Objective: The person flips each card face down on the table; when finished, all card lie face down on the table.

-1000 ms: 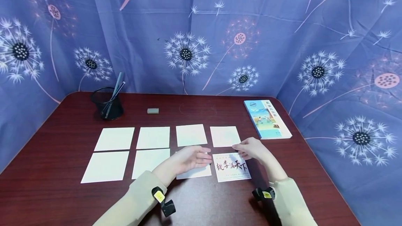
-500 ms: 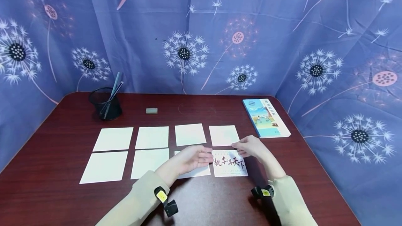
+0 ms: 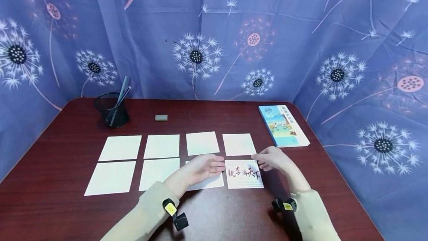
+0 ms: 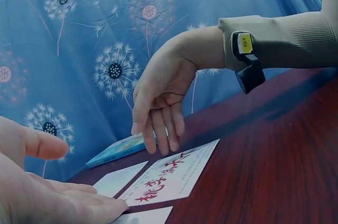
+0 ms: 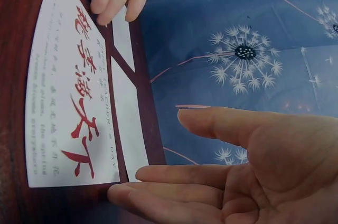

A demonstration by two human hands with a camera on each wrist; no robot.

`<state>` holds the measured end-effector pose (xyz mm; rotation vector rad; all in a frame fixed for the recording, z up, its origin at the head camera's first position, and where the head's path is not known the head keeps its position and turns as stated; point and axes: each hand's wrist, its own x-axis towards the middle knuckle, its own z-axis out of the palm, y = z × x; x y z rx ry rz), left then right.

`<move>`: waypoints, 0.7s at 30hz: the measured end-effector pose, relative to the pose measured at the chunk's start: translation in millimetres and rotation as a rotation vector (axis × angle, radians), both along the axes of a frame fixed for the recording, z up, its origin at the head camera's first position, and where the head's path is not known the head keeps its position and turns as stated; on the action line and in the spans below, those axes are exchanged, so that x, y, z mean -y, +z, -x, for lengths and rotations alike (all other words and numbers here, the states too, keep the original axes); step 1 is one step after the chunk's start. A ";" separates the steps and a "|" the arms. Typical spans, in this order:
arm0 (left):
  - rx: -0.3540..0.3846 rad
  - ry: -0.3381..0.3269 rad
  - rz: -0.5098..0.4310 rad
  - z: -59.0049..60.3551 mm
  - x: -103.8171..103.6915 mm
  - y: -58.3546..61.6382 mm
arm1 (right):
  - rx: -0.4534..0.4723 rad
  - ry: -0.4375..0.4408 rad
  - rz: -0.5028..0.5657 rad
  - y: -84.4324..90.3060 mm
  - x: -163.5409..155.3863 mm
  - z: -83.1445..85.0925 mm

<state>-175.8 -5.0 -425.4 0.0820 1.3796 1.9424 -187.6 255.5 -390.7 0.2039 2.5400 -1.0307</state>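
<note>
A white card with red Chinese characters (image 3: 244, 179) lies flat at the right end of the near row, printed side up. My left hand (image 3: 204, 168) is at its left edge, fingers fairly straight and fingertips close to that edge; whether they touch it I cannot tell. This hand partly covers a blank white card (image 3: 208, 184). My right hand (image 3: 275, 159) is beside the printed card's upper right corner. In the right wrist view, the right fingers (image 5: 179, 195) are loosely extended, the thumb apart from them, with nothing held.
Several blank white cards, such as the far right one (image 3: 239, 144), lie in two rows on the dark red table (image 3: 217, 218). Behind them are a black mesh pen cup (image 3: 117, 116), a small grey-green block (image 3: 161, 118) and a book (image 3: 284, 126). A patterned blue curtain (image 3: 150, 47) surrounds the table.
The printed card has straightened, its near edge shifting slightly away and left into line with the row. My right hand has moved a little right, off the card. My left hand has hardly moved.
</note>
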 end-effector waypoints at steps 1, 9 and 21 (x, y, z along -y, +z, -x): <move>0.002 0.000 -0.003 -0.5 -0.5 0.3 | 0.002 -0.001 -0.001 -0.7 0.3 -0.6; 0.043 0.029 -0.038 -3.7 -5.6 1.1 | -0.003 0.004 -0.007 -3.6 4.9 -1.0; 0.056 0.070 -0.053 -4.4 -8.5 -2.0 | -0.019 -0.034 0.073 -7.3 -2.2 -1.4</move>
